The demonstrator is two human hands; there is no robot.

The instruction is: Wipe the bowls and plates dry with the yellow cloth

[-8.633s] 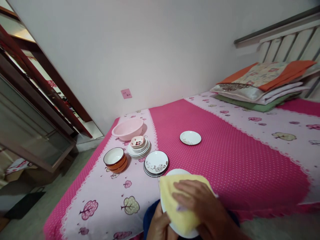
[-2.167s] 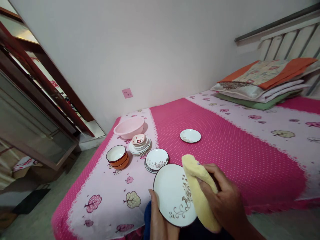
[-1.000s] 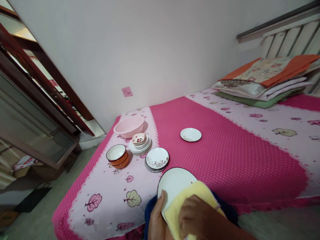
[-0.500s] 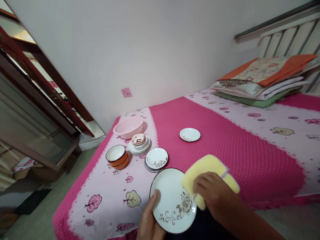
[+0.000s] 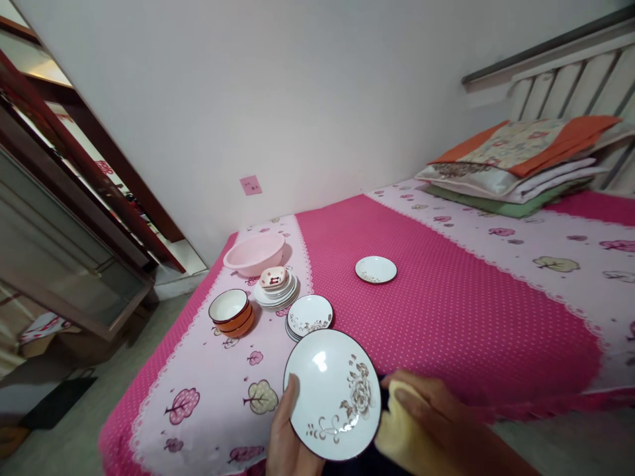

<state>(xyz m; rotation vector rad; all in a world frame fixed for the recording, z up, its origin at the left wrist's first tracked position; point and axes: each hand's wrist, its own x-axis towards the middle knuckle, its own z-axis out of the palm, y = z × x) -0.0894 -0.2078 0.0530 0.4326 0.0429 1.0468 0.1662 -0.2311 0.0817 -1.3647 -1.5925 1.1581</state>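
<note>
A white plate (image 5: 327,390) with a dark rim and brown flower print is held up by my left hand (image 5: 290,430), thumb on its face and fingers beneath. My right hand (image 5: 426,413) grips a yellow cloth (image 5: 399,430), slightly blurred, at the plate's right edge; whether the cloth touches the rim I cannot tell. Just behind the held plate lies a stack of similar flowered plates (image 5: 310,314). Farther back, one more flowered plate (image 5: 376,270) sits alone on the pink bedspread (image 5: 421,317).
Orange bowls (image 5: 232,314) are stacked on the left. Beside them stands a pile of white plates (image 5: 275,301) topped by a small patterned bowl (image 5: 272,277). A pink basin (image 5: 255,254) rests near the wall. Folded bedding (image 5: 516,158) lies at the back right.
My right hand and the yellow cloth have moved down, from over the plate's upper right to beside its lower right edge. The held plate has shifted slightly left and tilted.
</note>
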